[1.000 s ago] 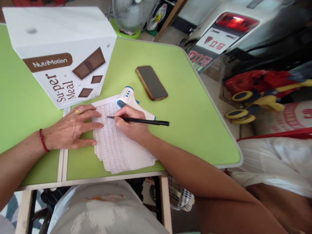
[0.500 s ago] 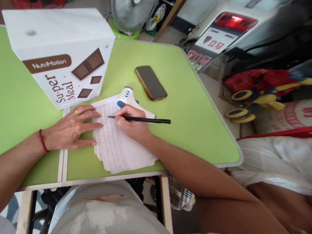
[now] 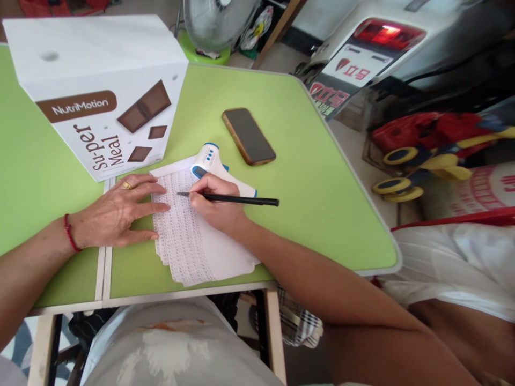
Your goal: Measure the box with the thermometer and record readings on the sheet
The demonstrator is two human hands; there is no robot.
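A stack of paper sheets (image 3: 185, 241), its left part covered in rows of small handwriting, lies near the front edge of the green table (image 3: 322, 214). My left hand (image 3: 120, 209) rests palm down with fingers spread, the fingertips on the left margin of the sheets. Between the thumb and fingers of my right hand (image 3: 219, 203) is a black pen (image 3: 241, 199), its tip at the upper written rows. Just beyond that hand, a white and blue infrared thermometer (image 3: 213, 166) lies on the top edge of the paper.
A large white carton (image 3: 108, 107) stands at the back left. A smartphone (image 3: 249, 136) lies beyond the thermometer. Past the table are a fan (image 3: 219, 24), a white vehicle with a red tail light (image 3: 388, 35), and yellow-handled items (image 3: 402, 171) at the right.
The pen's rear end has dipped and shifted slightly left with a small movement of my right hand. My left hand and the papers stay in place.
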